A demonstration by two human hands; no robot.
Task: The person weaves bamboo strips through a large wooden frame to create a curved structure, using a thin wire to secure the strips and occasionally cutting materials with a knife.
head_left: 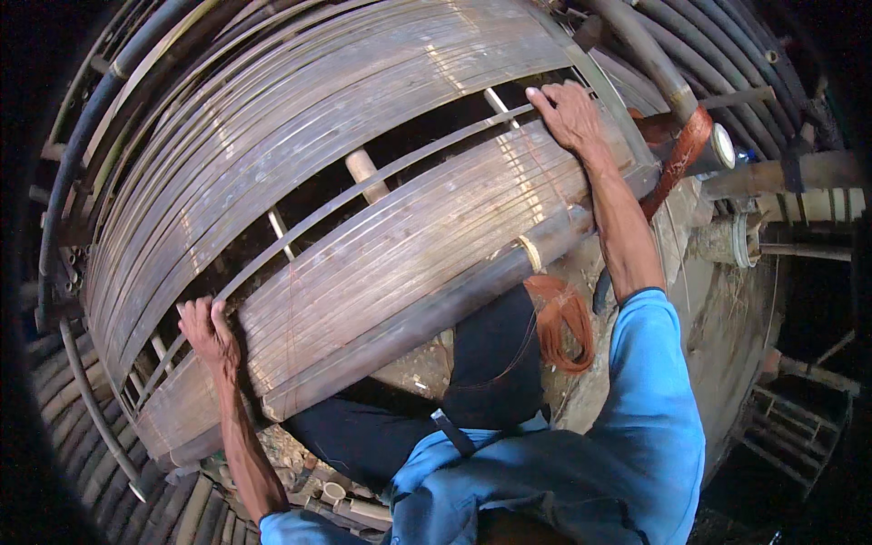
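A long thin bamboo slat (454,139) runs across a gap between two groups of slats on a large bamboo frame. My left hand (211,336) grips it near its left end, fingers curled over the far edge. Close to the frame's right side, my right hand (572,116) holds the same slat, thumb pointing left. On the near side lie tightly packed slats (391,263), crossed by thin reddish strings. Beyond the gap, more slats (291,118) curve away. A round bamboo crossbar (365,174) shows through the opening. Both hands' fingertips are partly hidden.
A thick bamboo pole (422,322) edges the frame close to my legs. A bundle of orange twine (559,327) hangs near my knee, and orange wrapping (683,159) binds a joint at right. Bamboo poles (740,64) are stacked at the far right; cut bamboo pieces (334,493) lie below.
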